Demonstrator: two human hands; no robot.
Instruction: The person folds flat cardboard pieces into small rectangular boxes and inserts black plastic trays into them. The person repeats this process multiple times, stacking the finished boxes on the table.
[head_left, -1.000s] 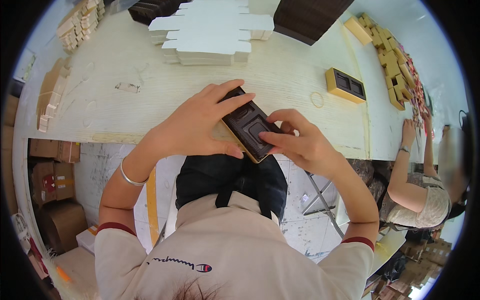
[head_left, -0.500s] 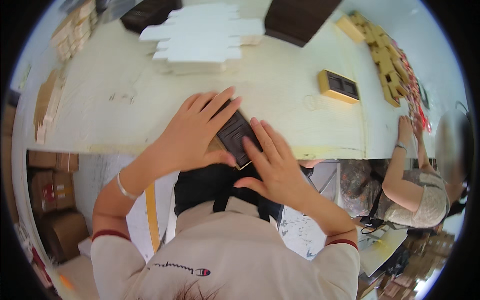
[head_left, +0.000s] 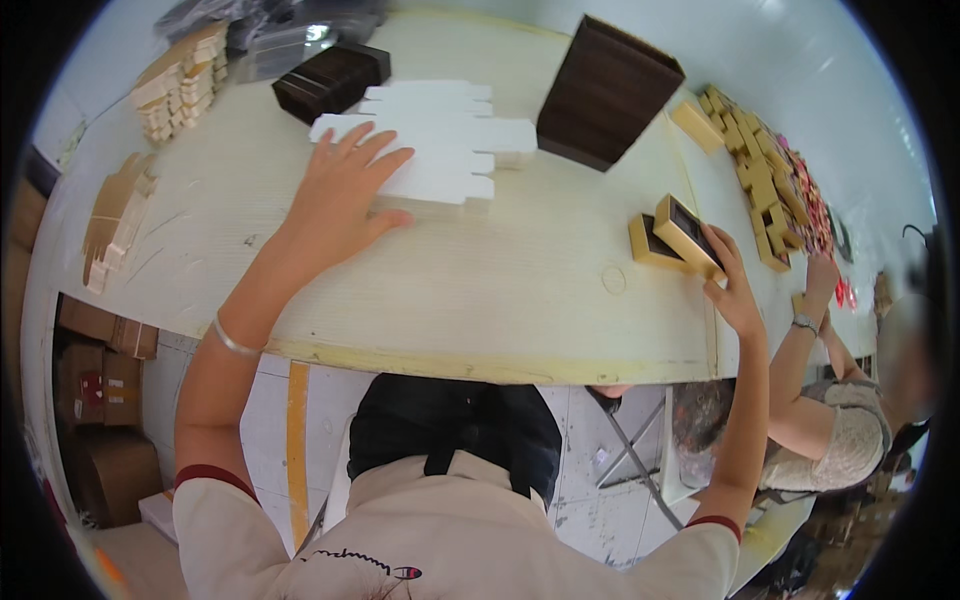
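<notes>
My left hand (head_left: 335, 205) is open, fingers spread, over the left part of a stack of flat white carton blanks (head_left: 445, 145). Whether its fingertips press on the top blank I cannot tell. On the right, my right hand (head_left: 738, 290) grips the near end of a gold box (head_left: 678, 236) with a dark insert. That box is tilted and overlaps a second gold box (head_left: 643, 240), also with a dark inside, which lies on the table.
Dark brown boxes stand behind the blanks, one upright (head_left: 608, 95) and one lying (head_left: 332, 82). Stacked cardboard pieces (head_left: 185, 80) line the left side. Several gold boxes (head_left: 765, 185) are piled at the right, where a co-worker's hands (head_left: 822, 280) work close to the table edge.
My hands have parted. My right hand has carried the gold box from the table's front middle to the right, beside the other one. My left hand has moved forward to the white blanks.
</notes>
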